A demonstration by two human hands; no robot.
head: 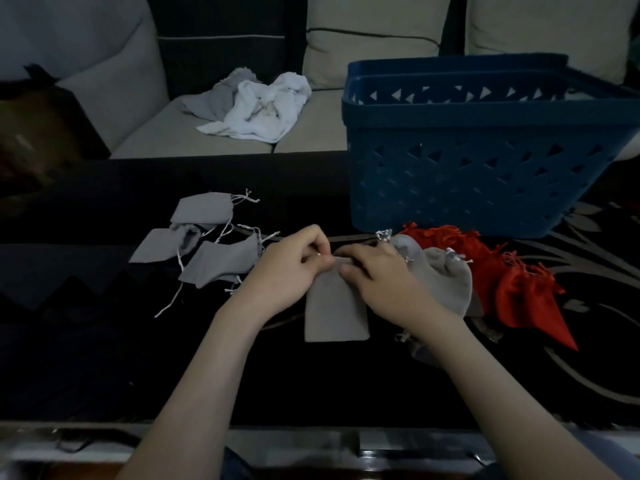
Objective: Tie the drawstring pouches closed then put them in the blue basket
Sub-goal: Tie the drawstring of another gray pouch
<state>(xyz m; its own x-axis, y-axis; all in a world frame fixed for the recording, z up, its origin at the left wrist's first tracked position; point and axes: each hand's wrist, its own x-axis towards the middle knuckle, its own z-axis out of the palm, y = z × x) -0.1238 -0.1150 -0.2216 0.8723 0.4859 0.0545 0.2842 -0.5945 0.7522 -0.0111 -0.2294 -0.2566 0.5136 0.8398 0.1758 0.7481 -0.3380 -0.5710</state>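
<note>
A grey drawstring pouch (pixel 334 315) lies flat on the dark table (pixel 104 358) in front of me. My left hand (pixel 289 268) and my right hand (pixel 374 275) both pinch at its top edge, fingers curled around the mouth and string. Three grey pouches (pixel 207 251) with loose white strings lie to the left. More grey pouches (pixel 446 278) and a heap of red pouches (pixel 512 282) lie to the right. The blue basket (pixel 485 174) stands behind the red heap at the right.
A sofa with pale cushions (pixel 145 98) runs along the far side of the table, with a bundle of white and grey cloths (pixel 256 105) on its seat. The table's near edge (pixel 311 441) is close to my body.
</note>
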